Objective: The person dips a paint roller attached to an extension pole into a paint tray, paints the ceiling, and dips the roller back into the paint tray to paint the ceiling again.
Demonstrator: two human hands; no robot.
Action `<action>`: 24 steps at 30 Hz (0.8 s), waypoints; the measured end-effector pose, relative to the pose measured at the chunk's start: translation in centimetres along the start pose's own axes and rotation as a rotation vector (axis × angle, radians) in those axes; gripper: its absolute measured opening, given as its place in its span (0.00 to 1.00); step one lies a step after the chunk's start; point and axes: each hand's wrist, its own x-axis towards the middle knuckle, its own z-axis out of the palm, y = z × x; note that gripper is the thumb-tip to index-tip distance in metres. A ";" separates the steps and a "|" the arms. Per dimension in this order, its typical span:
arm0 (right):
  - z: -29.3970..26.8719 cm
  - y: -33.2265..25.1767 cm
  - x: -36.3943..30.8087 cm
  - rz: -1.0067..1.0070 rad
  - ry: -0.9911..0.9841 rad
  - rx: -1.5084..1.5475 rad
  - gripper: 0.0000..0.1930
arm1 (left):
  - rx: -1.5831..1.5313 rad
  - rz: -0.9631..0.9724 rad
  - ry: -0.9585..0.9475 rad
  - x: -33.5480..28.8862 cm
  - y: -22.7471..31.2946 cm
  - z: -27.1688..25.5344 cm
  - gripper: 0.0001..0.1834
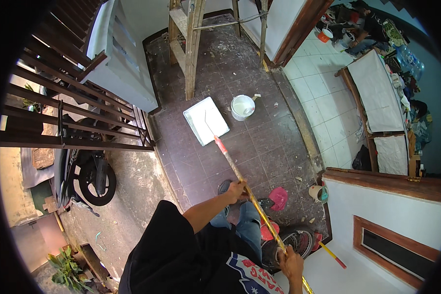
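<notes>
While you stand on the dark, paint-flecked floor tiles (284,139), the fingers of your left hand (237,191) grasp the middle of the gold roller pole (252,198), and those of your right hand (290,262) wrap it lower down, near the picture's bottom edge. The pole slants forward to a red grip (221,145), whose thin wire frame reaches over the white paint tray (193,128). That tray lies flat on the tiles, left of a white bucket (241,115) and just short of the wooden stepladder (193,54). On your right, a worn threshold (299,125) divides this surface from a pale tiled room (318,103), where a person (372,29) sits at the far end. On your left, brown railings (78,143) edge the space; beyond them, a motorcycle (95,176) is parked on rough concrete (132,191). Close by your legs lies a pink plastic object (278,199).
</notes>
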 end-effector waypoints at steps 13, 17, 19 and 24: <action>-0.6 7.3 -6.1 -0.068 0.065 -0.112 0.20 | -0.002 -0.131 -0.190 -3.2 -6.2 4.0 0.22; 0.6 4.6 -4.2 0.103 -0.015 -0.094 0.21 | 0.012 -0.082 -0.157 -1.7 -5.6 2.5 0.20; 1.4 2.7 -2.4 0.073 0.004 -0.165 0.21 | 0.018 -0.012 -0.105 -0.8 -3.6 1.1 0.21; 1.5 1.1 -0.7 -0.028 0.058 -0.025 0.18 | 0.105 0.043 -0.059 -1.1 0.5 -0.4 0.23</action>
